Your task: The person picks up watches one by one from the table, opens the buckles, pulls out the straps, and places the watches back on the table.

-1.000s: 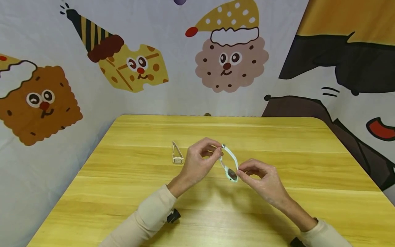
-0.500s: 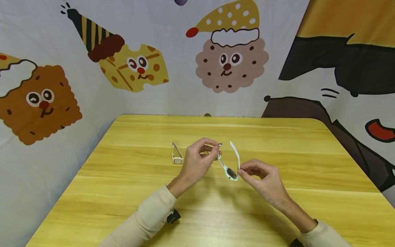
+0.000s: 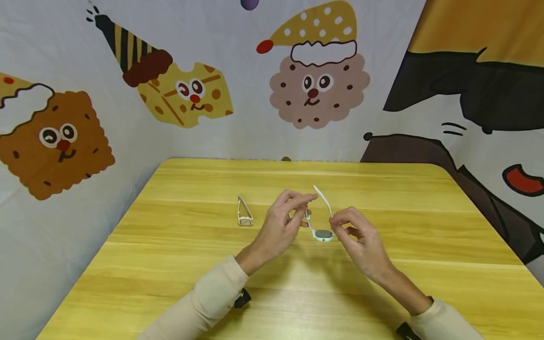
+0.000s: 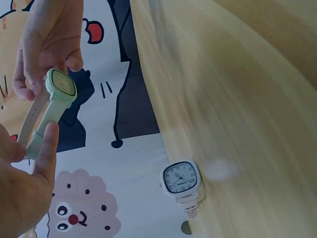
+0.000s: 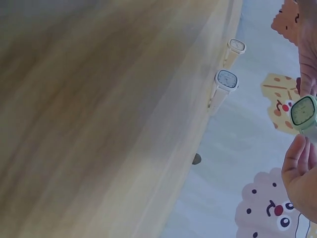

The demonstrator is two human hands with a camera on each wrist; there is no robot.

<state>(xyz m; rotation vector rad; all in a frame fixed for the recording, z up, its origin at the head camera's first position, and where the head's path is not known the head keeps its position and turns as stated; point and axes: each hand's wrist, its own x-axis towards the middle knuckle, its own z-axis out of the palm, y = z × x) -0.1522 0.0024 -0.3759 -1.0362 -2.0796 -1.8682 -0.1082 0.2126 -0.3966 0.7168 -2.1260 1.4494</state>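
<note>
A pale green wristwatch [image 3: 324,235] is held above the table between both hands, its case back visible in the head view and its dial in both wrist views. My left hand [image 3: 282,219] pinches the buckle-side strap, with its index finger stretched toward the free strap end. That strap [image 3: 324,198] stands up in a curve, apart from the buckle, which the left fingers largely hide. My right hand [image 3: 361,241] pinches the free strap close to the case with thumb and fingers.
A cream wristwatch [image 3: 245,221] stands on its side on the wooden table [image 3: 170,264], left of the hands. Another white wristwatch [image 5: 227,79] stands beside it, mostly behind my left hand in the head view. A cartoon-printed cloth [image 3: 250,94] hangs behind the table.
The free strap end has come away from the buckle and now stands upright. My left hand has shifted right and extended its index finger; the right hand has risen slightly, and the watch case has tilted.
</note>
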